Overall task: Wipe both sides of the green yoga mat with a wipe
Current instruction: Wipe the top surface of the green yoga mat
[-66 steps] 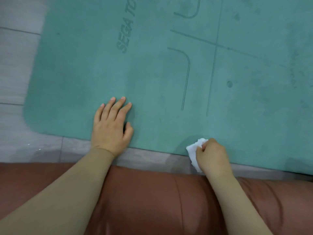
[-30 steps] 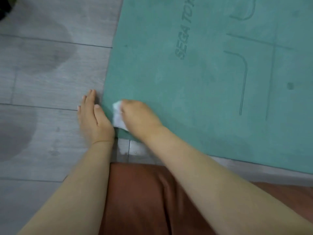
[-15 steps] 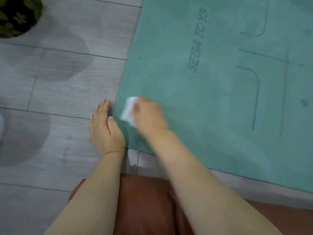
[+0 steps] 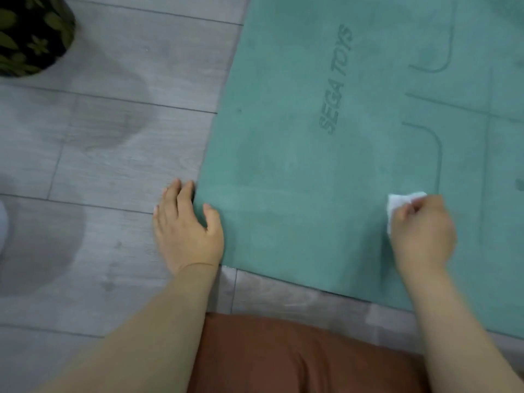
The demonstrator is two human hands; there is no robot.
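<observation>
Item: green yoga mat (image 4: pixel 312 194). Lies flat on the grey plank floor (image 4: pixel 113 137), printed side up with "SEGA TOYS" lettering and alignment lines showing. Its near left corner sits at my left hand; the rest runs off the top and right of view.

Item: my left hand (image 4: pixel 187 231). Open, not gripping. Palm and fingers rest mostly on the floor, thumb lapping over the mat's left edge near the corner.

Item: my right hand (image 4: pixel 422 234). Closed around the wipe (image 4: pixel 397 205), pressing it onto the mat near the front edge, just left of one printed line. The hand reads slightly blurred.

Item: wipe. White, bunched small; only a crumpled corner shows past my knuckles.

Item: reddish-brown cushion or seat (image 4: pixel 283 355) under my forearms; dark leaf-patterned round object (image 4: pixel 31 32) at the far left of the floor, well apart from the mat.

Risks, as I judge them:
- The left hand anchors little of the mat, so a hard stroke could drag or ripple the corner.
- The balled wipe touches a narrow strip, so passes may leave unwiped bands, especially along edges and printed grooves.
- Knuckles, not wipe, may rub the mat if the wad slips deeper into my fist.
- The underside appears untouched as yet; flipping onto the floor's darker patches, which may be damp, could dirty the cleaned face.
</observation>
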